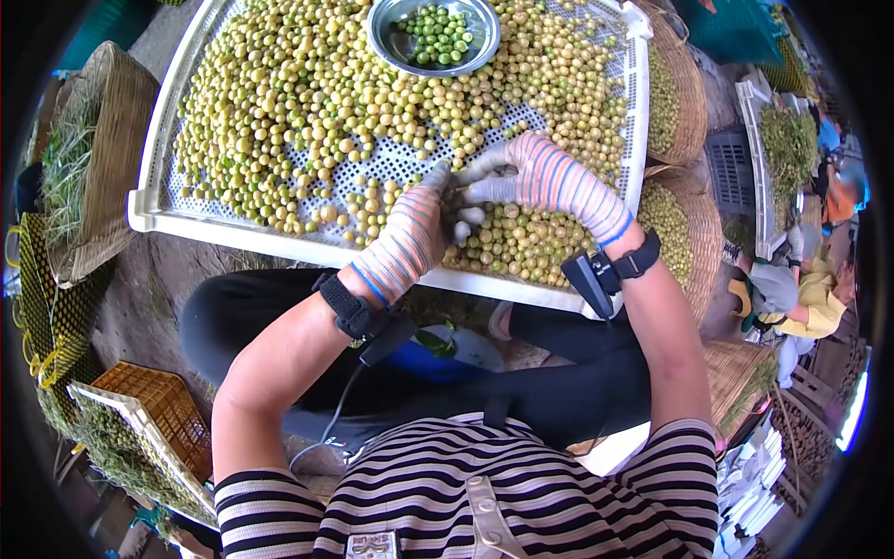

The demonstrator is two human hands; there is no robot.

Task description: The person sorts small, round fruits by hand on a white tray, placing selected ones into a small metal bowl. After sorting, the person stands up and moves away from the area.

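Observation:
A white perforated tray lies in front of me, heaped with several small yellow-green round fruits. Both my hands wear striped knit gloves. My left hand and my right hand meet over the tray's near middle, fingertips together around something small and dark that I cannot make out. A metal bowl with several greener fruits sits on the tray's far side. Black straps hold small devices on both wrists.
Woven baskets of the same fruit stand right of the tray. A woven basket with greenery is at left, an orange crate at lower left. Another person sits at right beside a second tray.

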